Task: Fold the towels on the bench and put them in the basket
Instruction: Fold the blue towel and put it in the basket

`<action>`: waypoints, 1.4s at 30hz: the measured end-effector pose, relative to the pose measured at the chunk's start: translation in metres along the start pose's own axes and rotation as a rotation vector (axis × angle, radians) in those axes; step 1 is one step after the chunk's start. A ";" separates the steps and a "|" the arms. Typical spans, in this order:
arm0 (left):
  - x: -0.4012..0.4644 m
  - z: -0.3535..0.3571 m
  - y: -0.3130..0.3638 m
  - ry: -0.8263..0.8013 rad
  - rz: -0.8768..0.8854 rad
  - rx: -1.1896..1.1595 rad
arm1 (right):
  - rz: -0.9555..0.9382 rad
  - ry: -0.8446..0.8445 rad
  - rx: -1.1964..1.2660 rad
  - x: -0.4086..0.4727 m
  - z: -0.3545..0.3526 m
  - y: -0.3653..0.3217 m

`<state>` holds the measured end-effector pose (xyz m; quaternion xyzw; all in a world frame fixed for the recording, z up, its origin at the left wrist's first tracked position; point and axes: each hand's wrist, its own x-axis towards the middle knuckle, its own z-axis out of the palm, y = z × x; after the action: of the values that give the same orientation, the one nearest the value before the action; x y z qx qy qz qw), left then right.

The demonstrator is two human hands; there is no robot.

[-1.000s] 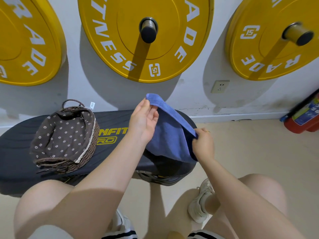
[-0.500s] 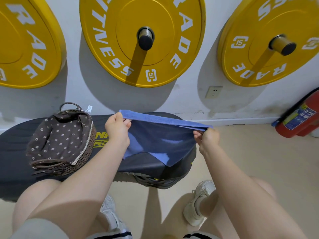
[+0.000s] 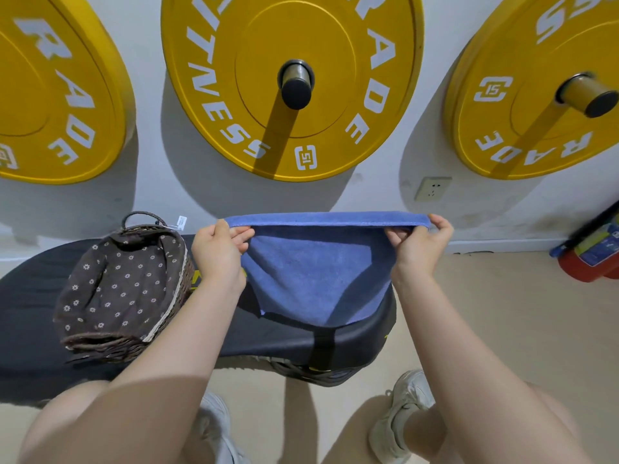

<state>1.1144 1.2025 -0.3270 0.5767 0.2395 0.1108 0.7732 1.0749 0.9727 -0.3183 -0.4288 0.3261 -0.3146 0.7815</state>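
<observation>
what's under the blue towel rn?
The black bench: the towel hangs from both hands' grip, left hand, right hand, its lower edge at the pad. Anything lying directly behind the cloth is covered.

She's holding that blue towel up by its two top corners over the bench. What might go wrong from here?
1. Each hand, left hand and right hand, only pinches a top corner of the blue towel; if one slips, the fold may come out uneven.
2. The towel's lower edge hangs near the bench's front edge, so it could slide off toward the floor when laid down.
3. The basket sits close beside the left hand and might get bumped.
</observation>
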 end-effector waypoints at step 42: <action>0.052 -0.082 -0.110 -0.438 -0.466 0.874 | 0.205 -0.411 -1.450 0.049 -0.116 0.100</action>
<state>1.1070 1.2600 -0.4615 0.7857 0.2180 -0.2966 0.4972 1.0342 0.9245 -0.4668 -0.8526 0.3372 0.1388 0.3743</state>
